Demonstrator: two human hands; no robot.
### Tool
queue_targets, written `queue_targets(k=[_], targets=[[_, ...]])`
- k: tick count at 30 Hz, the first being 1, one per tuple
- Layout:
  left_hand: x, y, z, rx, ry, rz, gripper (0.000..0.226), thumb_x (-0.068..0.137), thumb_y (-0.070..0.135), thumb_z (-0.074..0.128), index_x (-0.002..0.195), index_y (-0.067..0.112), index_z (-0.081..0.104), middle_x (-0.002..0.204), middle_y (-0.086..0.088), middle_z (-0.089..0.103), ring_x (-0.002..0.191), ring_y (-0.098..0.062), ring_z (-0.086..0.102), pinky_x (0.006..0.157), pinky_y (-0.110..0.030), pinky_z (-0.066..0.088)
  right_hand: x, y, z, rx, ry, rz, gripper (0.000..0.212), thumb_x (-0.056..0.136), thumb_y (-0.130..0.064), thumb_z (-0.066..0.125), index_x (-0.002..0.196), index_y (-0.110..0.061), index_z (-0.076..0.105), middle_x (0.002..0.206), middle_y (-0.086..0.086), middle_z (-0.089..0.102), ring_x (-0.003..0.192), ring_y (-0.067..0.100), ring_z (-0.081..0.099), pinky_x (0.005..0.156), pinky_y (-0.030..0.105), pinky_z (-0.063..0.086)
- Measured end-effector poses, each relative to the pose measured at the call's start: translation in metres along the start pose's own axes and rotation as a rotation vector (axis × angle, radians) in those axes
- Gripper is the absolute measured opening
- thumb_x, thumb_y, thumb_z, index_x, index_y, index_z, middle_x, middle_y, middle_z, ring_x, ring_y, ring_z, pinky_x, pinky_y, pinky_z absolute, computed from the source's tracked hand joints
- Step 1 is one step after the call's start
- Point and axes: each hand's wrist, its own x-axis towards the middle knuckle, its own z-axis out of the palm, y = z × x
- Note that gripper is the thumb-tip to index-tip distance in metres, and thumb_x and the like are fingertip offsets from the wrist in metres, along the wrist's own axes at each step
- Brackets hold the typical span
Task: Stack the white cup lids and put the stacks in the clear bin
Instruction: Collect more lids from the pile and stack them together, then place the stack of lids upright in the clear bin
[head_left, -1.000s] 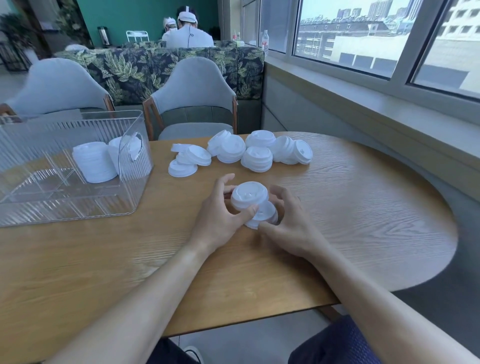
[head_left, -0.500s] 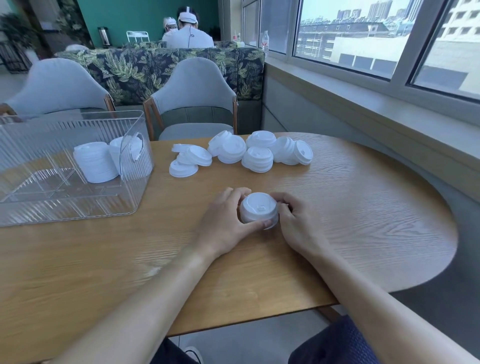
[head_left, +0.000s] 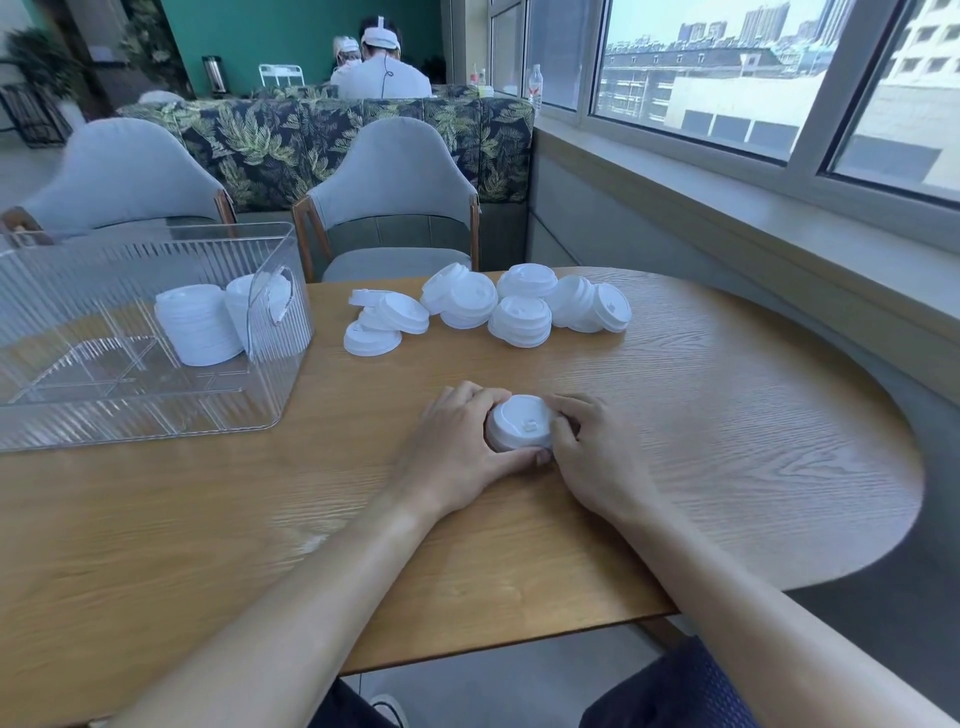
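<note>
- Wooden table with a rounded end, set beside a long window looking onto city buildings.
- Across the table, two grey upholstered chairs, backed by a leaf-print sofa; beyond it, a person in white seated facing away, against a teal wall.
- Near the middle of the table, a short stack of white lids, standing upright on the wood with the sip tab facing up.
- Left hand curled round the left side of that stack, thumb lying along its near edge, fingers wrapped over the far side.
- Right hand gripping the stack from the right, fingers bent against its rim, thumb tip meeting the left thumb at the front.
- Farther back, a loose pile of white cup lids, some nested in short leaning stacks, some lying flat and single, well apart from the hands.
- At the left of the table, clear bin with ribbed walls and a handle cut-out on the near end.
- Inside the bin, two finished stacks of lids standing side by side against the right wall; transparent dividers visible on the bin floor.
</note>
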Motion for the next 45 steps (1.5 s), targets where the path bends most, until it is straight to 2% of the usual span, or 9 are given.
queue_targets(k=[9, 15, 19, 24, 29, 32, 36, 43, 45], targets=[[-0.002, 0.004, -0.003, 0.027, 0.008, -0.009, 0.077, 0.073, 0.074, 0.072, 0.135, 0.03, 0.06, 0.125, 0.015, 0.055, 0.122, -0.007, 0.045, 0.108, -0.034, 0.038, 0.0, -0.001, -0.001, -0.059, -0.023, 0.004, 0.038, 0.098, -0.013, 0.045, 0.128, -0.011, 0.068, 0.132, -0.004, 0.064, 0.129, 0.015, 0.047, 0.1, 0.017, 0.03], [-0.007, 0.006, -0.004, 0.073, -0.008, -0.002, 0.081, 0.074, 0.078, 0.059, 0.138, 0.03, 0.055, 0.126, 0.014, 0.056, 0.121, -0.011, 0.046, 0.107, -0.032, 0.036, -0.005, -0.007, -0.002, -0.039, -0.008, -0.021, 0.028, 0.102, -0.018, 0.044, 0.103, -0.012, 0.072, 0.106, -0.015, 0.063, 0.11, 0.01, 0.05, 0.092, 0.023, 0.036], [-0.017, 0.003, -0.009, -0.027, 0.086, -0.054, 0.071, 0.076, 0.067, 0.074, 0.132, 0.026, 0.057, 0.123, 0.013, 0.059, 0.115, -0.01, 0.051, 0.101, -0.03, 0.043, -0.009, -0.009, 0.0, -0.053, 0.025, -0.052, 0.027, 0.104, -0.021, 0.042, 0.093, -0.015, 0.066, 0.097, -0.008, 0.067, 0.101, 0.015, 0.055, 0.087, 0.03, 0.039], [-0.04, -0.016, -0.03, -0.182, 0.184, -0.128, 0.067, 0.073, 0.053, 0.084, 0.129, 0.029, 0.057, 0.12, 0.017, 0.058, 0.113, -0.003, 0.056, 0.097, -0.028, 0.047, -0.023, -0.02, 0.006, -0.117, -0.018, -0.127, 0.026, 0.104, -0.031, 0.04, 0.105, -0.021, 0.064, 0.104, -0.011, 0.064, 0.107, 0.012, 0.053, 0.094, 0.036, 0.045], [-0.069, -0.051, -0.066, -0.249, 0.278, -0.173, 0.073, 0.066, 0.061, 0.073, 0.13, 0.031, 0.058, 0.123, 0.019, 0.06, 0.115, -0.002, 0.057, 0.098, -0.034, 0.051, -0.034, -0.046, 0.021, -0.23, -0.113, -0.203, 0.03, 0.102, -0.032, 0.046, 0.123, -0.017, 0.062, 0.121, -0.007, 0.063, 0.122, 0.013, 0.049, 0.102, 0.033, 0.043], [-0.087, -0.069, -0.091, -0.258, 0.306, -0.172, 0.072, 0.066, 0.06, 0.073, 0.129, 0.031, 0.058, 0.125, 0.02, 0.061, 0.116, -0.001, 0.057, 0.1, -0.027, 0.048, -0.037, -0.066, 0.036, -0.256, -0.138, -0.25, 0.031, 0.102, -0.035, 0.047, 0.126, -0.019, 0.06, 0.123, -0.009, 0.061, 0.124, 0.01, 0.046, 0.099, 0.026, 0.04], [-0.106, -0.085, -0.122, -0.259, 0.329, -0.165, 0.07, 0.065, 0.056, 0.076, 0.128, 0.033, 0.058, 0.123, 0.022, 0.062, 0.11, 0.002, 0.057, 0.089, -0.006, 0.04, -0.037, -0.09, 0.063, -0.249, -0.168, -0.299, 0.03, 0.103, -0.035, 0.046, 0.126, -0.02, 0.06, 0.122, -0.011, 0.061, 0.124, 0.011, 0.046, 0.101, 0.025, 0.038], [-0.111, -0.118, -0.175, -0.26, 0.451, -0.116, 0.056, 0.073, 0.027, 0.09, 0.119, 0.035, 0.06, 0.116, 0.018, 0.066, 0.104, -0.004, 0.061, 0.084, -0.008, 0.044, -0.028, -0.125, 0.105, -0.207, -0.216, -0.348, 0.03, 0.103, -0.033, 0.045, 0.127, -0.021, 0.06, 0.123, -0.014, 0.059, 0.125, 0.008, 0.045, 0.102, 0.024, 0.037], [-0.107, -0.13, -0.192, -0.261, 0.475, -0.121, 0.058, 0.069, 0.038, 0.086, 0.12, 0.036, 0.057, 0.117, 0.022, 0.064, 0.104, 0.002, 0.06, 0.084, -0.006, 0.043, -0.023, -0.131, 0.115, -0.2, -0.217, -0.359, 0.029, 0.103, -0.03, 0.044, 0.126, -0.022, 0.06, 0.121, -0.014, 0.059, 0.124, 0.007, 0.045, 0.102, 0.024, 0.037]])
